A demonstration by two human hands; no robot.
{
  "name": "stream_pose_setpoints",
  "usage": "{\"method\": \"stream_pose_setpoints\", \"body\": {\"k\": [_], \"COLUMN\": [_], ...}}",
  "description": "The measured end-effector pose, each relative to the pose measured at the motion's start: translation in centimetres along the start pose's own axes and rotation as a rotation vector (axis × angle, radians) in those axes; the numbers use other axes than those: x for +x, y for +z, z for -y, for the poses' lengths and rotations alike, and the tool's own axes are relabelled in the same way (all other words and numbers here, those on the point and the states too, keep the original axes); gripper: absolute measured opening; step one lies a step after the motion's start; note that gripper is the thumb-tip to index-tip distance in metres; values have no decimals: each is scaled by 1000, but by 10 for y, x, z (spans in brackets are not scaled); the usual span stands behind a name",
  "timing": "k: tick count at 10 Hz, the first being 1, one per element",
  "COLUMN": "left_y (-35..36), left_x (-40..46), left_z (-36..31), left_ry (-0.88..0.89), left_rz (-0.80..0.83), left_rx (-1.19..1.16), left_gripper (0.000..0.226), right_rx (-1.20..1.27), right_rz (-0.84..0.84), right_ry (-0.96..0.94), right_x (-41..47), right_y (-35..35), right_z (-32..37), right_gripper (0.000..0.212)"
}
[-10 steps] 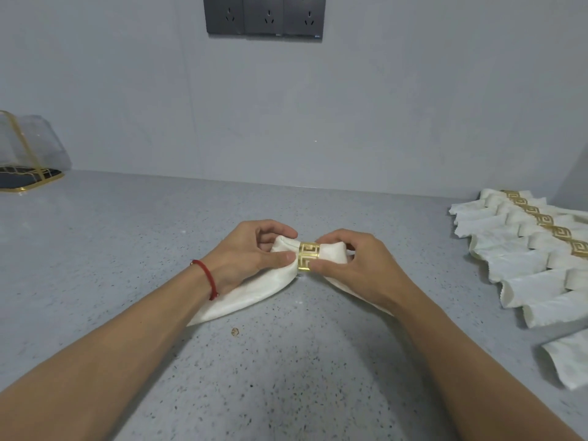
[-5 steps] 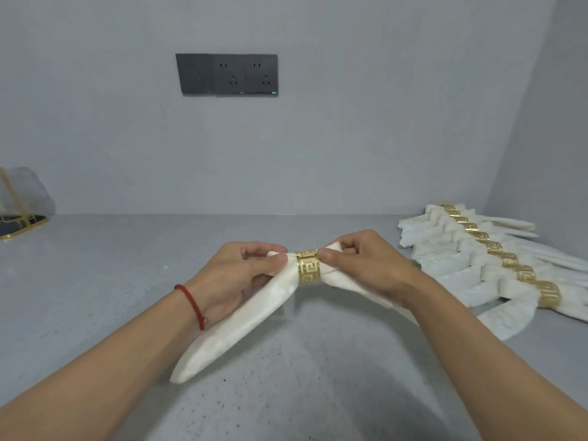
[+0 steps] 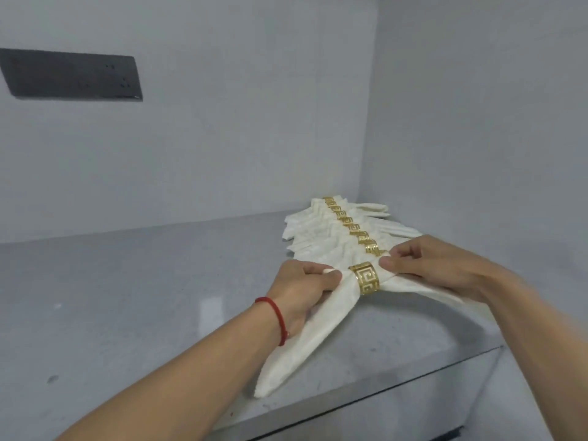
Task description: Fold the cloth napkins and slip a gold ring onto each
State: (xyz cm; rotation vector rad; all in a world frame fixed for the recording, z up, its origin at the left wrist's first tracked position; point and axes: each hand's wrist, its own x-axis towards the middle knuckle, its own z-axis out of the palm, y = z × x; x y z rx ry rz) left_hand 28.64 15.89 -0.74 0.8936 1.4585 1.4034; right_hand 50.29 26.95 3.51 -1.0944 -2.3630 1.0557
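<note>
Your napkin [image 3: 318, 326] already wears its gold ring [image 3: 365, 278] around the gathered middle, so the fold and the ringing of this one look finished; what remains for it, as I judge it, is only to set it down. You hold it just in front of the row of finished napkins [image 3: 331, 237], at that row's near end. Your left hand [image 3: 304, 286] pinches the cloth just left of the ring, thumb and fingers curled onto the fabric. Your right hand [image 3: 423, 265] pinches the cloth just right of the ring in the same way. The napkin's long left tail trails down from the ring toward the counter [image 3: 127, 297] and its tip appears to rest near the counter's front edge; the right tail runs under your right forearm and is partly hidden.

Behind the ring, the row runs back toward the wall corner, each napkin ringed, the gold bands lined up one after another. No unfolded napkin and no spare ring show anywhere here, so I cannot tell whether more are left to do.
</note>
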Motion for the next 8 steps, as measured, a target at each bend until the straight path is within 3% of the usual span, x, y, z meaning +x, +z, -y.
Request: {"method": "stream_pose_setpoints", "body": {"k": [1,3,7,8], "left_y": [44,79,82,80], "left_x": [23,54,89,86], "left_z": [4,11,28,26], "left_ry": [63,291,341,372], "left_rz": [19,-136,-185,-208], "left_rx": [188,614,757,754], "left_gripper": [18,25,29,31], "right_rx": [42,-151,-360,-441], "right_rz": [-117,-365,-600,-733], "right_ry": [26,74,115,85], "right_x": [-9,18,52,50], "right_y": [-20,-11,21,26], "right_z": [-37,-93,-115,-115], "right_gripper": [41,39,32,38]}}
